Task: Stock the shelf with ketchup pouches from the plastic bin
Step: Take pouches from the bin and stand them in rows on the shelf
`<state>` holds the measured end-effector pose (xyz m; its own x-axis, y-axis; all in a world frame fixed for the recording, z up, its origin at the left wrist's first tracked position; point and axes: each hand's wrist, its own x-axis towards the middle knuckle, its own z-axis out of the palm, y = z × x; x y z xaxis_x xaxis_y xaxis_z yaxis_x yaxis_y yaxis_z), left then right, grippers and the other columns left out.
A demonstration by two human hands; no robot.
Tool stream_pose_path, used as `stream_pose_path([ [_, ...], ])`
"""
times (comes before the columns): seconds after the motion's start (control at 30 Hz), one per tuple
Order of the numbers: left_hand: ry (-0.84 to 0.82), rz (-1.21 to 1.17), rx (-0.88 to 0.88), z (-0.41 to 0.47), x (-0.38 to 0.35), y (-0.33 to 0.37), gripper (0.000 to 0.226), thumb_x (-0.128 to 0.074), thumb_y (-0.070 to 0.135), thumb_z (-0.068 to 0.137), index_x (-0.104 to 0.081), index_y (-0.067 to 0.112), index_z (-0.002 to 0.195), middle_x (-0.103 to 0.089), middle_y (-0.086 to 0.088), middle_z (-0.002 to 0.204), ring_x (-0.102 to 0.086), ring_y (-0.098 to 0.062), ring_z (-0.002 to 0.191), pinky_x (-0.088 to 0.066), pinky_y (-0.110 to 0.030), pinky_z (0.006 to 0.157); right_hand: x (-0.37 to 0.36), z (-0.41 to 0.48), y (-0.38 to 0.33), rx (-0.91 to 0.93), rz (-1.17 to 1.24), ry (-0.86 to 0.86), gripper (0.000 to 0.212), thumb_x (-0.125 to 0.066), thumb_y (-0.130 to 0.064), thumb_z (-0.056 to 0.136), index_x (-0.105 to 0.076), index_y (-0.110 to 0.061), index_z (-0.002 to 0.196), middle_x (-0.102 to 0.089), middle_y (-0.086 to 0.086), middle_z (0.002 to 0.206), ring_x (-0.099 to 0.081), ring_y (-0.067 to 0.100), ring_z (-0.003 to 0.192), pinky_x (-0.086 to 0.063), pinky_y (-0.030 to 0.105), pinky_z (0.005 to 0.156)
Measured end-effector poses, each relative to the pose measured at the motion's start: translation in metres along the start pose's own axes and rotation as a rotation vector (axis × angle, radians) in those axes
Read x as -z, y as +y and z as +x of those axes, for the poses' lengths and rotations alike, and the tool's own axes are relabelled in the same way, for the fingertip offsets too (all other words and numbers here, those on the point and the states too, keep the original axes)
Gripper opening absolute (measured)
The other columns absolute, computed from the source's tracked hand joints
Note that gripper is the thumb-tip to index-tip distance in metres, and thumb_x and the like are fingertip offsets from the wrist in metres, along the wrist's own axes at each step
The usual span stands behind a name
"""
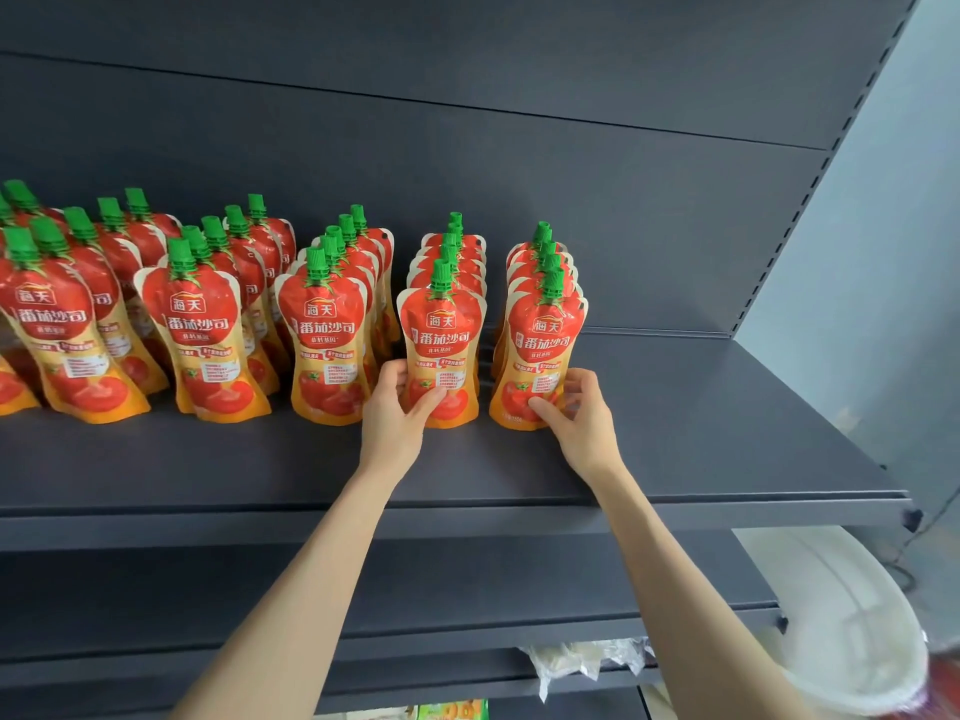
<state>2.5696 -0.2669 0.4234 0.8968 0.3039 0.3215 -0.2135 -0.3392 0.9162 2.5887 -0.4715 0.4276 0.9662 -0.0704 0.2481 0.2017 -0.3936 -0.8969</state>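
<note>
Ketchup pouches (pixel 197 345) crowd the left half of the shelf (pixel 701 433), upright in rows that run back to the rear panel, some leaning on their neighbours. That lean is the first hazard: a nudge from the right could, I judge, send a file over like dominoes.

Further right, the left hand (pixel 397 413) grips the front pouch of the next-to-last row (pixel 441 324) low down, thumb across its face and fingers curled round its left edge. The base touches the shelf board. If the hand pushes back too hard, the soft pouches behind may buckle or slide out of line.

The right hand (pixel 579 415) pinches the front pouch of the last row (pixel 543 340) the same way, thumb on the front and fingers round the right edge. This pouch tilts slightly leftward. Released like that, it could fall into the gap between the two rows, and with nothing standing to its right, the row has no support on that side.

The plastic bin (pixel 852 631) sits low at the far right, well apart from both hands; I cannot tell what it contains.
</note>
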Motion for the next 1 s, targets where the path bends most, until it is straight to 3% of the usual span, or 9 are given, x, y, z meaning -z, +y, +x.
stream_pose_path([
  [0.17,-0.008,0.0,-0.009,0.002,0.0,-0.003,0.042,-0.066,0.024,0.086,-0.049,0.01,0.123,-0.06,-0.001,0.12,-0.054,-0.008,0.102,-0.039,-0.006,0.071,-0.001,0.003,0.002,0.004,-0.039,-0.009,0.044,-0.064,-0.025,0.089,-0.044,-0.012,0.126,-0.057,0.003,0.122,-0.052,0.011,0.102,-0.045,0.025,0.086],
  [0.4,-0.012,0.008,-0.016,0.002,0.0,-0.006,0.043,-0.065,0.026,0.086,-0.049,0.011,0.124,-0.06,-0.004,0.123,-0.055,-0.01,0.105,-0.044,-0.016,0.079,-0.004,0.007,0.009,-0.005,-0.089,0.012,0.047,-0.063,-0.031,0.089,-0.044,-0.015,0.128,-0.058,0.004,0.125,-0.057,0.018,0.11,-0.048,0.028,0.088],
  [0.57,-0.013,0.006,-0.013,0.002,0.0,-0.006,0.044,-0.065,0.025,0.086,-0.049,0.012,0.125,-0.06,-0.004,0.124,-0.054,-0.009,0.105,-0.044,-0.018,0.081,-0.004,0.008,0.011,-0.01,-0.101,0.031,0.047,-0.063,-0.033,0.088,-0.044,-0.017,0.128,-0.058,0.003,0.125,-0.055,0.013,0.105,-0.047,0.027,0.087],
  [0.73,-0.016,0.006,-0.013,0.002,-0.001,-0.006,0.044,-0.064,0.025,0.087,-0.048,0.012,0.126,-0.06,-0.004,0.124,-0.055,-0.01,0.106,-0.042,-0.011,0.077,-0.004,0.008,0.01,-0.014,-0.091,0.032,0.048,-0.063,-0.031,0.089,-0.044,-0.016,0.13,-0.058,0.005,0.126,-0.055,0.013,0.103,-0.045,0.025,0.085],
  [0.87,-0.017,0.007,-0.01,0.002,-0.001,-0.007,0.044,-0.064,0.025,0.087,-0.048,0.012,0.127,-0.06,-0.005,0.125,-0.056,-0.018,0.114,-0.045,-0.024,0.087,-0.003,0.007,0.01,-0.009,-0.084,0.034,0.048,-0.064,-0.03,0.088,-0.044,-0.015,0.13,-0.058,0.006,0.124,-0.057,0.02,0.109,-0.047,0.028,0.088],
  [1.0,-0.015,0.016,-0.013,0.002,-0.002,-0.006,0.045,-0.063,0.025,0.087,-0.048,0.011,0.127,-0.059,-0.006,0.126,-0.056,-0.019,0.115,-0.045,-0.025,0.087,-0.003,0.007,0.009,-0.02,-0.093,0.028,0.05,-0.063,-0.032,0.089,-0.043,-0.015,0.131,-0.057,0.006,0.127,-0.056,0.02,0.111,-0.048,0.032,0.091],
])
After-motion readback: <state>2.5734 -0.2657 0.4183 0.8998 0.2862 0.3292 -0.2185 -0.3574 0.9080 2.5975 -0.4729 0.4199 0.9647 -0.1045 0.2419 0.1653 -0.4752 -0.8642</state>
